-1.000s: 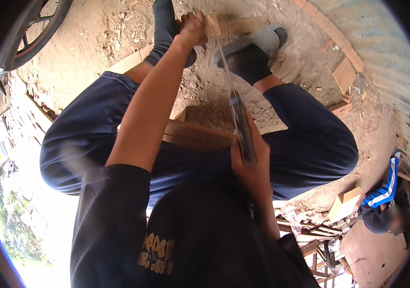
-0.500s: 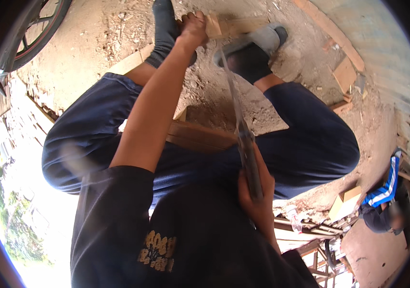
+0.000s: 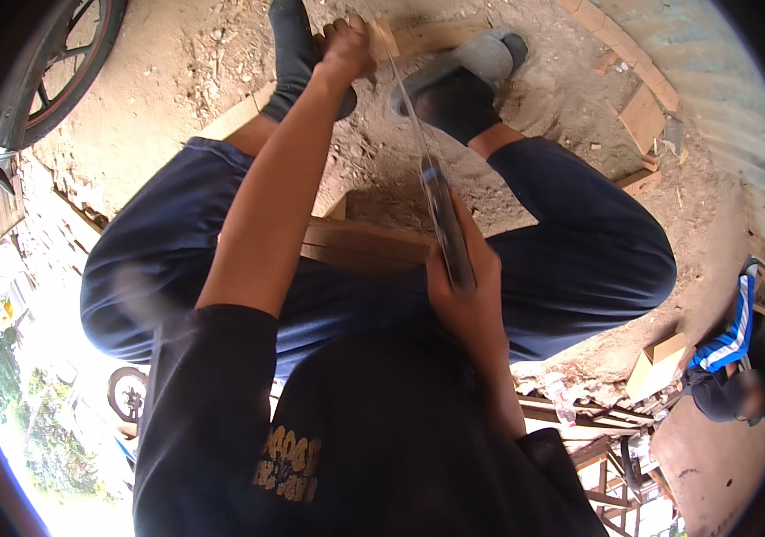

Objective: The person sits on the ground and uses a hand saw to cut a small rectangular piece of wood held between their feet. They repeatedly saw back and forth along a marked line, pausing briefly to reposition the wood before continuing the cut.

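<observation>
My right hand (image 3: pixel 472 291) is wrapped round the long dark handle of a handsaw (image 3: pixel 447 224). Its thin blade points away from me, seen almost edge-on, with its far end at a length of wood (image 3: pixel 440 36) lying near the ground. My left hand (image 3: pixel 345 49) is closed on the left end of that wood, beside the blade; its fingertips are partly hidden. My left foot in a dark sock (image 3: pixel 289 54) is next to the left hand. The other foot, in a grey slipper (image 3: pixel 492 58), is at the near side of the wood.
Between my legs is a wooden beam (image 3: pixel 364 243). A wheel (image 3: pixel 78 67) stands at the far left. Bricks and a board (image 3: pixel 642 119) lie along the metal wall at right. A person (image 3: pixel 722 389), a cardboard box (image 3: pixel 655 365) and a plastic bottle (image 3: pixel 560 400) are at lower right.
My right hand has pushed the saw forward, away from my body, and slightly left. My left hand keeps its grip on the wood; the whole view has shifted a little.
</observation>
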The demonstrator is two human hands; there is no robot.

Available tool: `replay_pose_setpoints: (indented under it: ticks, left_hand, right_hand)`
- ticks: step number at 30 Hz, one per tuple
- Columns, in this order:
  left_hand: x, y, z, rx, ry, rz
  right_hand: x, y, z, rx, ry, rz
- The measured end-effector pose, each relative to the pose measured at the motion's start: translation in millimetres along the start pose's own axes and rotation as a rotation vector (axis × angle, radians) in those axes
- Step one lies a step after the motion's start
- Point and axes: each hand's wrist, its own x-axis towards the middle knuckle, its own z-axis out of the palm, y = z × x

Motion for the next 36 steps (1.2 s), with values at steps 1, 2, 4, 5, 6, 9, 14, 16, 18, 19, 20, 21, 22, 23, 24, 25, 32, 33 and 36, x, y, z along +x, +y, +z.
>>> replay_pose_setpoints:
  ticks: [1,2,4,5,6,9,14,16,18,19,20,21,22,23,24,25,32,33,36]
  left_hand:
    - [0.8,1.0,-6.5,-0.009,-0.009,-0.017]
    - [-5.6,9.2,-14.3,-0.025,-0.021,-0.031]
    - [-13.7,10.9,-23.5,-0.043,-0.078,-0.054]
    - [-14.6,5.9,-20.7,-0.05,-0.062,-0.063]
    - [-15.0,-0.4,-19.9,-0.056,-0.047,-0.071]
    - [-11.4,10.2,-22.8,-0.047,-0.055,-0.028]
    - [-12.5,7.9,-24.2,-0.085,-0.069,-0.04]
    - [-10.6,-0.2,-26.5,-0.107,-0.043,-0.025]
    - [-8.4,3.9,-30.9,-0.091,-0.06,-0.015]
    - [-7.7,4.4,-31.6,-0.075,-0.07,-0.003]
    - [-7.6,4.2,-32.2,-0.071,-0.076,0.007]
    - [-7.9,4.3,-32.6,-0.068,-0.082,0.018]
    - [-6.6,3.9,-31.0,-0.071,-0.09,0.021]
    - [-1.7,0.6,-25.8,-0.088,-0.084,0.03]
    - [5.9,-5.5,-23.0,-0.105,-0.078,0.041]
    - [14.4,-10.4,-12.1,-0.124,-0.083,0.058]
    - [38.1,-20.4,-24.5,-0.19,-0.289,0.136]
    - [31.6,-13.1,-35.0,-0.205,-0.305,0.123]
    - [36.2,-31.0,-35.4,-0.264,-0.344,0.094]
  right_hand:
    - [-16.4,10.8,-0.9,-0.067,0.036,-0.113]
    - [-24.4,13.5,-2.9,-0.099,0.056,-0.159]
    - [-35.7,14.6,-5.7,-0.132,0.057,-0.189]
    - [-30.5,14.6,-4.1,-0.11,0.041,-0.171]
    - [-24.1,14.3,-2.0,-0.086,0.024,-0.153]
    - [12.8,16.9,3.8,-0.044,0.039,-0.17]
    - [-43.3,11.6,-3.9,-0.127,0.061,-0.174]
    - [-28.8,6.9,0.8,-0.033,0.024,-0.071]
    - [-3.8,1.4,0.2,0.025,-0.013,0.001]
    - [3.3,2.3,0.3,0.034,-0.015,0.019]
    - [1.3,7.9,-0.9,0.012,0.007,-0.036]
    - [-4.1,14.0,-0.7,-0.006,0.036,-0.082]
    - [-23.2,29.7,-3.2,-0.061,0.082,-0.2]
    - [-27.9,31.5,-3.9,-0.069,0.089,-0.231]
    - [-30.4,32.2,-4.9,-0.077,0.093,-0.266]
    - [-28.1,22.9,-3.0,-0.04,0.058,-0.2]
    - [-24.5,21.9,-15.5,-0.095,0.071,-0.295]
    - [-25.4,22.3,-14.1,-0.095,0.085,-0.277]
    - [-21.2,20.9,-7.7,-0.071,0.04,-0.164]
